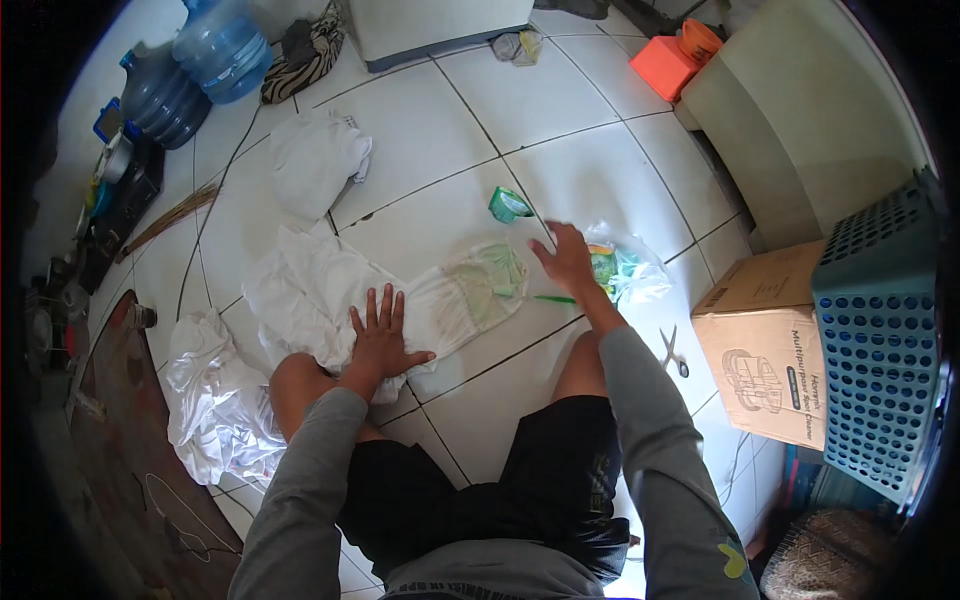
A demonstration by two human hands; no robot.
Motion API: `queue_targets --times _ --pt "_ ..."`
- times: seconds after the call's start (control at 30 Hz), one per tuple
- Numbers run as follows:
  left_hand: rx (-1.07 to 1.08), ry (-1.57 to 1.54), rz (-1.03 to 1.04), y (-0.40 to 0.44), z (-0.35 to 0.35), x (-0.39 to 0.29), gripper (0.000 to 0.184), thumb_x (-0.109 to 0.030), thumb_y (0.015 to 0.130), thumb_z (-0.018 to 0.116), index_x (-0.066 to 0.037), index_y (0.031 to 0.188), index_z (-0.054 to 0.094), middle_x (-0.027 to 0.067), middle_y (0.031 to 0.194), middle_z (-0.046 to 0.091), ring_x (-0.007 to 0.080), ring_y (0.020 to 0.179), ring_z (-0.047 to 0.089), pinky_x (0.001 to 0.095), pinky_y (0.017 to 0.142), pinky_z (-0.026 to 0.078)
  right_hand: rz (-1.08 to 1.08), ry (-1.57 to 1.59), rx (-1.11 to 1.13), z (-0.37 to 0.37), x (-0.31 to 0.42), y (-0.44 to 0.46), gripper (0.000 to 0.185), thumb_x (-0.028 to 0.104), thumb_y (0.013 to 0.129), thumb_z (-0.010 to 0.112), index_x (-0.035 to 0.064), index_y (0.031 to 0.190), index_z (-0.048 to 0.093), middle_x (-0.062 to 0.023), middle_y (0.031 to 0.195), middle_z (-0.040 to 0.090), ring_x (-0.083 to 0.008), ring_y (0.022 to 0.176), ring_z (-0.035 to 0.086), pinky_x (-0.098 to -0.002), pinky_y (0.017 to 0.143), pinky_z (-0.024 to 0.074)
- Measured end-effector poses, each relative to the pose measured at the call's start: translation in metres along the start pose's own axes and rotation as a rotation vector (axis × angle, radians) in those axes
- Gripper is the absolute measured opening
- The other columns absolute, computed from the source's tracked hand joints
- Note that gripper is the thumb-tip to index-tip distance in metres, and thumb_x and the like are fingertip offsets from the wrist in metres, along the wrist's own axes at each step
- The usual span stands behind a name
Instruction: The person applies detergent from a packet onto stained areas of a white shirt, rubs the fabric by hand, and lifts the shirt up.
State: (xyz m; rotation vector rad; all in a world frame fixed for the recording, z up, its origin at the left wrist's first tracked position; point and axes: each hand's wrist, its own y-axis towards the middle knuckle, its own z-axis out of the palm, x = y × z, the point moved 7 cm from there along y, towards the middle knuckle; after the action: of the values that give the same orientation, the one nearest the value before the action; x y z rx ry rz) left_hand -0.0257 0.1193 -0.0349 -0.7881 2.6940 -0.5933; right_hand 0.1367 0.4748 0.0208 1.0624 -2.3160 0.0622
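My left hand [379,335] lies flat with fingers spread on a white garment [320,285] stretched over the floor. Toward the right, one end of this cloth carries a greenish-yellow stained patch [490,285]. My right hand [568,262] is held just past that end, its fingers apart and nothing visible in them. Close beside it sits a clear plastic bag [645,275] with green and yellow packets inside. A thin green stick-like thing [554,299] lies below the right hand, partly hidden. Farther up, a crumpled green packet [510,205] rests on the tiles.
Scissors [674,354] lie right of my knee. A cardboard box [762,350] and a blue-green perforated basket [880,340] stand at the right. White cloths [318,160] are heaped above and left [215,400]. Water jugs [222,55] stand at the upper left; a wooden board [140,450] lies left.
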Motion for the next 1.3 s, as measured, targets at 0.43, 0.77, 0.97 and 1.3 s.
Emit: queue_targets --times 0.43,0.77,0.97,1.3 --pt "-0.135 -0.19 -0.033 -0.005 -0.051 -0.017 0.123 -0.078 0.084 0.078 0.001 0.168 0.036 0.0278 0.177 0.028 0.0491 0.166 0.019 0.0735 0.126 0.024 0.159 0.168 0.394 -0.024 0.084 0.007 0.039 0.04 0.103 0.076 0.0016 0.104 0.079 -0.0216 0.069 0.065 -0.0314 0.061 0.061 -0.0472 0.066 0.0499" --pt "-0.142 -1.622 -0.042 -0.032 0.015 -0.096 0.034 -0.016 0.096 0.085 0.004 0.121 0.074 0.0109 0.107 0.08 0.0121 0.095 0.072 0.0301 0.086 0.057 0.166 0.647 0.776 0.036 0.099 -0.127 0.032 0.032 0.101 0.079 0.0008 0.104 0.079 -0.001 0.064 0.058 -0.0092 0.062 0.051 -0.036 0.058 0.0436" --pt "-0.099 -1.734 -0.135 -0.029 0.024 -0.091 0.033 -0.016 0.097 0.085 0.004 0.12 0.075 0.0085 0.102 0.08 0.0126 0.089 0.073 0.0292 0.081 0.057 0.106 0.613 0.759 0.047 0.109 -0.123 0.029 0.028 0.1 0.079 -0.0007 0.105 0.08 -0.0035 0.067 0.064 -0.0121 0.062 0.056 -0.036 0.059 0.0462" --pt "-0.121 -1.771 -0.244 -0.018 0.026 -0.09 0.024 -0.019 0.104 0.078 0.003 0.113 0.076 0.0049 0.093 0.076 0.0093 0.078 0.068 0.0268 0.069 0.053 0.238 0.469 0.789 0.049 0.107 -0.118 0.038 0.034 0.099 0.081 -0.0038 0.1 0.079 -0.015 0.07 0.069 -0.0199 0.063 0.066 -0.0405 0.063 0.0518"
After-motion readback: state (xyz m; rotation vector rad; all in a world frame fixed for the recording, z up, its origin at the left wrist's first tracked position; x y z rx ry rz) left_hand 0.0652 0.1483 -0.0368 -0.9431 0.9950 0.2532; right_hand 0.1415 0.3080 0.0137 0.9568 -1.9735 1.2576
